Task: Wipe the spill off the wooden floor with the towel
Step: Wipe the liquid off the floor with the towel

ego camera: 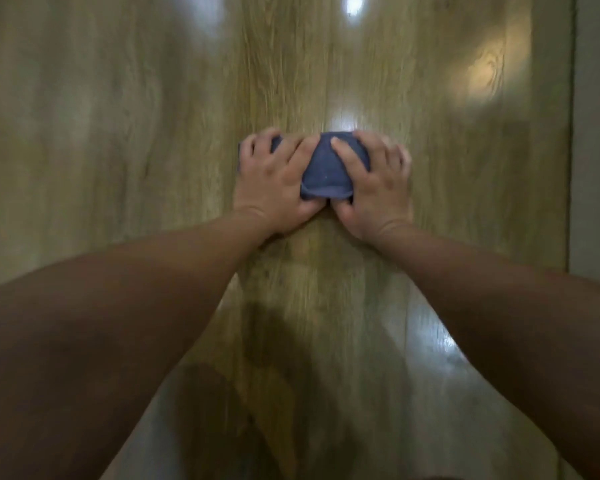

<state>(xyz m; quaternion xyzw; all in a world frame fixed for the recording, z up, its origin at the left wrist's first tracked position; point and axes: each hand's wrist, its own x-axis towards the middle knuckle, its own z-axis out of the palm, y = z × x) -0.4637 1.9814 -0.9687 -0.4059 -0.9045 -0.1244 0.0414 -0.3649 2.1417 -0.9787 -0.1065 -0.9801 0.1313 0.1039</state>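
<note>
A folded dark blue towel (328, 169) lies flat on the wooden floor (153, 133) in the middle of the view. My left hand (278, 181) presses on its left part with fingers spread, fingertips over the far edge. My right hand (374, 181) presses on its right part the same way. Both thumbs sit at the towel's near edge, close to each other. The hands cover most of the towel; only its middle shows. I can make out no distinct spill; the floor is glossy and blurred.
A shiny, wet-looking patch (426, 337) of floor lies between my forearms, close to me. Along the right side runs a pale wall or skirting edge (593, 133). Lamp reflections (352, 3) glare on the boards beyond the towel.
</note>
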